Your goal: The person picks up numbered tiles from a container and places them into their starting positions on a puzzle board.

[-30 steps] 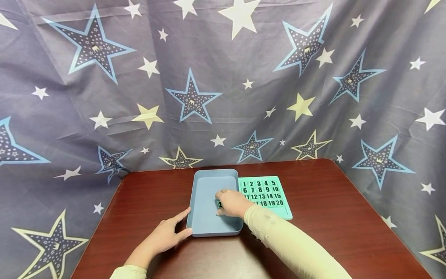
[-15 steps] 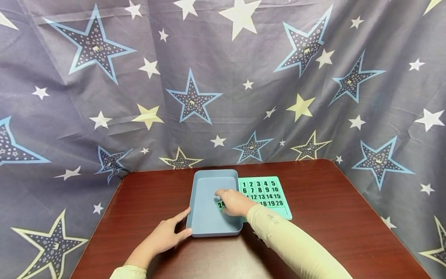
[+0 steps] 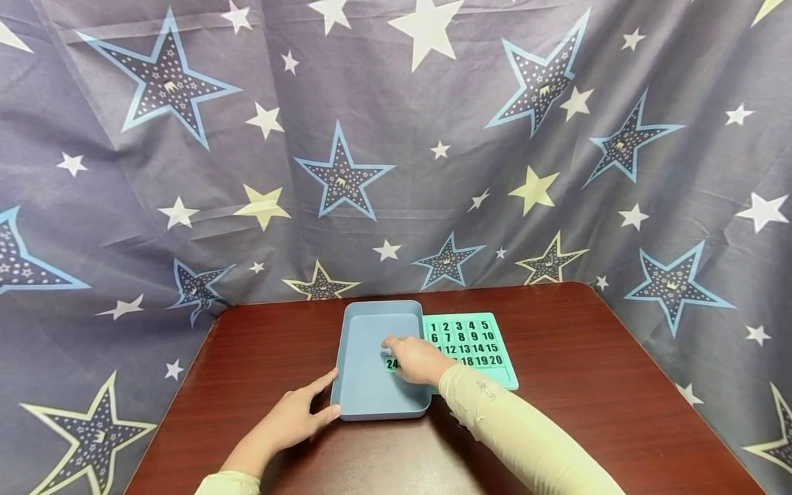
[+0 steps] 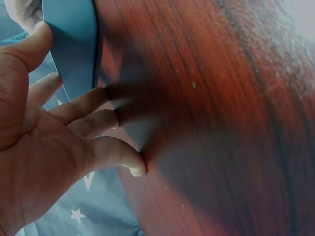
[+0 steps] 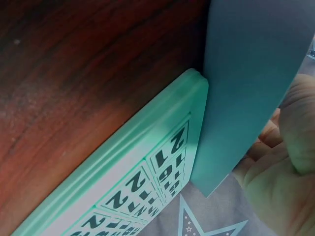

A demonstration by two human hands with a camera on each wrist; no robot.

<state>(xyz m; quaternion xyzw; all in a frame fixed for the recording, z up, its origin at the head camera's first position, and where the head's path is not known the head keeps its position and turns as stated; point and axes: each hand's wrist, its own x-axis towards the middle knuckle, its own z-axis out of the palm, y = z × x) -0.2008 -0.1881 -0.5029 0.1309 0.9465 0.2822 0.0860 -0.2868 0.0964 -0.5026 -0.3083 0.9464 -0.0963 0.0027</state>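
Note:
In the head view, a shallow blue tray (image 3: 365, 399) stands mid-table. My right hand (image 3: 421, 359) reaches over its right wall, with a green number tile (image 3: 392, 364) marked 24 at its thumb side; its fingers cover the tile's right end. In the right wrist view, the curled fingers (image 5: 270, 132) lie beyond the tray wall (image 5: 246, 88). Spread at the tray's left side is my left hand (image 3: 293, 416), fingertips at the wall and thumb near the front corner. A mint-green number board (image 3: 507, 378) sits against the tray's right, partly hidden by the right arm.
The reddish-brown wooden table (image 3: 266, 350) extends on both sides and in front. A grey curtain (image 3: 396, 89) with printed stars hangs behind its far edge. The board carries rows of black numbers, including 21 and 22 in the right wrist view.
The 24 tile has turned at my right hand's fingers, tilted half a second ago and level now; more of its face shows. The right thumb has drawn in. The left hand and tray stay put.

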